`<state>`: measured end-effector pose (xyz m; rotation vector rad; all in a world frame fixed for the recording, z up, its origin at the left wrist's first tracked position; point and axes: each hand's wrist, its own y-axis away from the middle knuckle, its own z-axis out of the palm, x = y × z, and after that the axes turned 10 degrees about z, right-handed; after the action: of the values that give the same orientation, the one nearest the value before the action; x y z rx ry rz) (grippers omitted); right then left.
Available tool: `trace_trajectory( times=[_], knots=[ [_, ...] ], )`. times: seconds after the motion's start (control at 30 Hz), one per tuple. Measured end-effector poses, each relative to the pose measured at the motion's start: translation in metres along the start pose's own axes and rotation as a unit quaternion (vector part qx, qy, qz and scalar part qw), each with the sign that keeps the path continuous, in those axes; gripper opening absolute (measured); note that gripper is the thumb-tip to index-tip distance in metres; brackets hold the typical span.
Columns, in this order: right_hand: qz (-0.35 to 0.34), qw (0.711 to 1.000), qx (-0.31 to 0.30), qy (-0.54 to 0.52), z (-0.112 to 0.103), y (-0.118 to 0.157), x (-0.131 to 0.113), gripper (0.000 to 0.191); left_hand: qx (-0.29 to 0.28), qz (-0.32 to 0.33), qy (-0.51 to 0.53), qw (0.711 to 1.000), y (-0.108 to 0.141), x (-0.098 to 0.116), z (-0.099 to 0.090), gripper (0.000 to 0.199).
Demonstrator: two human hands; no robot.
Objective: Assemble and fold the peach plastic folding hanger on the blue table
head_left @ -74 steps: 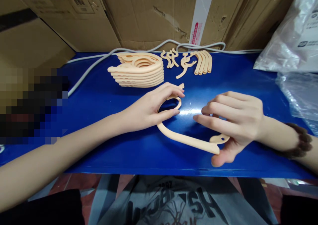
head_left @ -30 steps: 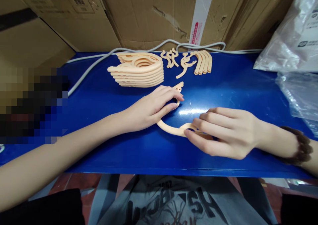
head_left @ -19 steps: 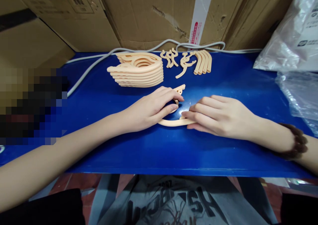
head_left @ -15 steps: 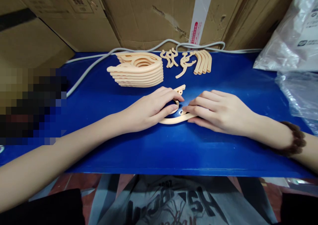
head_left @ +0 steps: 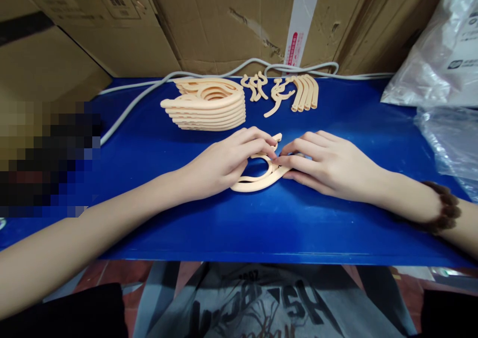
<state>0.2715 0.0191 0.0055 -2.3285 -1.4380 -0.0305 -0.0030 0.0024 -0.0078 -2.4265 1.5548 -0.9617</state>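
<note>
On the blue table (head_left: 239, 228), a beige plastic hanger (head_left: 257, 184) with a curved lower edge and a large round opening lies between my hands. My left hand (head_left: 235, 159) is over its left and upper part, fingers bent onto it and the thumb mostly hidden. From the other side my right hand (head_left: 332, 166) pinches the hanger's right end, covering the tip. The fingertips of both hands almost meet at the join beside the opening. Behind the left hand is a neat stack of matching beige hanger pieces (head_left: 209, 111).
Beige hook-shaped pieces (head_left: 256, 86), a branched loose piece (head_left: 278, 96) and several curved arm pieces (head_left: 306, 94) lie toward the back. A white cable (head_left: 138, 101) runs along the cardboard boxes (head_left: 224, 24). At the right is a clear plastic bag (head_left: 433, 64).
The hanger has shifted slightly left and toward me, and its round opening now shows fully. My left thumb has moved off the opening; the right hand keeps its pinch.
</note>
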Motion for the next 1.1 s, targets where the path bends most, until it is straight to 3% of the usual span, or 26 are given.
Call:
trace_trajectory(
  times=[0.13,0.3,0.47,0.73,1.1],
  knots=[
    [0.002,1.000,0.000,-0.007,0.000,0.001,0.000,0.035,0.006,0.000,0.003,1.000,-0.001,0.001,-0.001,0.041],
    [0.013,1.000,-0.006,-0.019,0.002,0.001,0.001,0.036,0.055,0.003,-0.001,0.998,-0.001,-0.005,-0.003,0.035],
    [0.036,0.999,0.000,-0.035,0.004,0.001,0.003,0.040,0.069,0.008,-0.051,0.996,0.002,-0.015,-0.006,0.030],
    [0.071,0.997,-0.005,-0.032,0.002,0.003,0.009,0.054,0.040,0.030,-0.059,0.997,0.001,-0.016,-0.008,0.032],
    [0.072,0.997,-0.013,-0.039,0.003,0.005,0.014,0.047,0.019,0.045,-0.026,0.998,0.001,-0.017,-0.008,0.028]
  ],
)
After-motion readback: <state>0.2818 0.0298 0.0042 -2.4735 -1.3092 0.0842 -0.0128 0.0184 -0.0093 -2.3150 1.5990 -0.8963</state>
